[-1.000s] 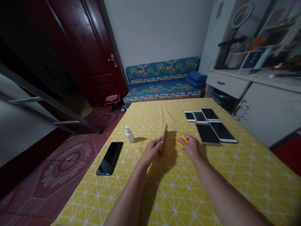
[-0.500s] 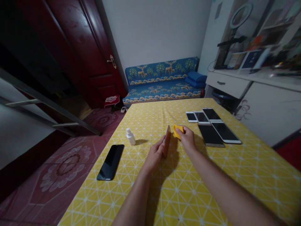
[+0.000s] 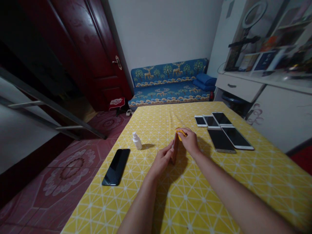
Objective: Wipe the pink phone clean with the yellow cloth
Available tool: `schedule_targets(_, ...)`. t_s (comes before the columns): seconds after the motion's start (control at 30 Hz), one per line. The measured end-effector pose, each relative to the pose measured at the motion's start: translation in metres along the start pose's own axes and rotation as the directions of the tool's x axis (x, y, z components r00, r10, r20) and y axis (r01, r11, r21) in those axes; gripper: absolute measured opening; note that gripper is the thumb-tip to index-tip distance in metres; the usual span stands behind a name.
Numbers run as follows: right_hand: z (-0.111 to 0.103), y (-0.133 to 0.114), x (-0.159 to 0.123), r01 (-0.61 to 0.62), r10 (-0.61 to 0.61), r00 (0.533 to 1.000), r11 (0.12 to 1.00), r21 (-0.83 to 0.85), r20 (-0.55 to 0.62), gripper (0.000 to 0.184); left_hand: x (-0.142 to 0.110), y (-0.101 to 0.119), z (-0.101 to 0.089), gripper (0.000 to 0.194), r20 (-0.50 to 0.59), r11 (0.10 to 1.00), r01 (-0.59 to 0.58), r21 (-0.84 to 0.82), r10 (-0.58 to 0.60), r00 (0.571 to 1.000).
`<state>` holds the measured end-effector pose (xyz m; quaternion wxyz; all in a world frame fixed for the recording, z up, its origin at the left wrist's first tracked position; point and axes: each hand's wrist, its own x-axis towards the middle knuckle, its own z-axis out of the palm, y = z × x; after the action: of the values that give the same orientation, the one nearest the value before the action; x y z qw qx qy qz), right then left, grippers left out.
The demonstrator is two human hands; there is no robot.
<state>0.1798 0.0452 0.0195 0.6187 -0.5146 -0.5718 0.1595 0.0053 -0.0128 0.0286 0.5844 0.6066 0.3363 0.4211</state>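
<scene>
My left hand [image 3: 162,159] grips a phone [image 3: 175,148] that stands on its edge above the yellow tablecloth [image 3: 195,201]. My right hand [image 3: 190,141] is closed on a small yellow cloth [image 3: 180,133] and presses it against the upper part of that phone. A little white spray bottle [image 3: 136,140] stands to the left of my hands. Further left a black phone [image 3: 116,166] lies face up near the table's edge.
Several phones [image 3: 220,129] lie side by side at the right back of the table. Beyond the table stand a blue patterned sofa [image 3: 168,84], a dark red door [image 3: 92,52] at the left and a white desk [image 3: 246,87] with clutter at the right.
My right hand lifted the yellow cloth off the table and brought it leftwards onto the upright phone. My left hand kept its hold on the phone.
</scene>
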Motion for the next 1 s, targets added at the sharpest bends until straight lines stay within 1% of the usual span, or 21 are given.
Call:
schedule_targets(0.17, -0.007, -0.01, -0.009, 0.076, -0.075, 0.995, 0.997, -0.021, 0.071, 0.019, 0.0, 0.005, 0.002, 0.05, 0.01, 1.0, -0.009, -0.009, 0.009, 1.0)
schedule_targets(0.37, -0.011, -0.017, -0.025, 0.13, -0.127, 0.981, 0.991, -0.012, 0.144, 0.022, -0.002, 0.007, 0.004, 0.051, -0.017, 1.0, 0.017, -0.007, -0.017, 1.0)
schedule_targets(0.47, -0.012, -0.022, -0.034, 0.146, -0.144, 0.976, 0.989, 0.001, 0.162, 0.023, -0.003, 0.005, 0.004, 0.054, -0.014, 0.999, 0.038, -0.001, -0.038, 0.999)
schedule_targets(0.6, -0.015, -0.029, -0.043, 0.141, -0.141, 0.979, 0.99, 0.012, 0.143, 0.022, -0.003, 0.002, 0.002, 0.061, 0.047, 0.998, 0.067, -0.01, -0.067, 0.997)
schedule_targets(0.7, -0.017, -0.033, -0.048, 0.129, -0.13, 0.983, 0.991, 0.018, 0.133, 0.02, -0.004, 0.001, -0.001, 0.059, 0.088, 0.999, 0.041, -0.009, -0.04, 0.995)
schedule_targets(0.73, -0.018, -0.034, -0.049, 0.121, -0.123, 0.984, 0.992, 0.023, 0.129, 0.019, -0.004, 0.001, -0.002, 0.059, 0.115, 1.0, 0.026, -0.012, -0.024, 0.993)
schedule_targets(0.8, -0.018, -0.036, -0.051, 0.1, -0.103, 0.987, 0.994, 0.034, 0.123, 0.018, -0.005, 0.002, -0.005, 0.064, 0.202, 0.999, 0.015, -0.034, -0.007, 0.979)
schedule_targets(0.87, -0.018, -0.037, -0.053, 0.082, -0.087, 0.989, 0.995, 0.047, 0.116, 0.017, -0.007, 0.002, -0.007, 0.075, 0.293, 0.998, 0.026, -0.063, -0.006, 0.956)
schedule_targets(0.9, -0.018, -0.038, -0.053, 0.079, -0.085, 0.99, 0.995, 0.052, 0.114, 0.017, -0.007, 0.001, -0.007, 0.081, 0.318, 0.997, 0.034, -0.072, -0.01, 0.948)
schedule_targets(0.93, -0.018, -0.039, -0.054, 0.081, -0.087, 0.989, 0.995, 0.056, 0.117, 0.017, -0.007, 0.001, -0.008, 0.084, 0.326, 0.996, 0.042, -0.078, -0.014, 0.945)
schedule_targets(1.0, -0.018, -0.041, -0.055, 0.092, -0.099, 0.987, 0.994, 0.06, 0.13, 0.017, -0.007, -0.001, -0.007, 0.083, 0.306, 0.996, 0.049, -0.078, -0.023, 0.952)
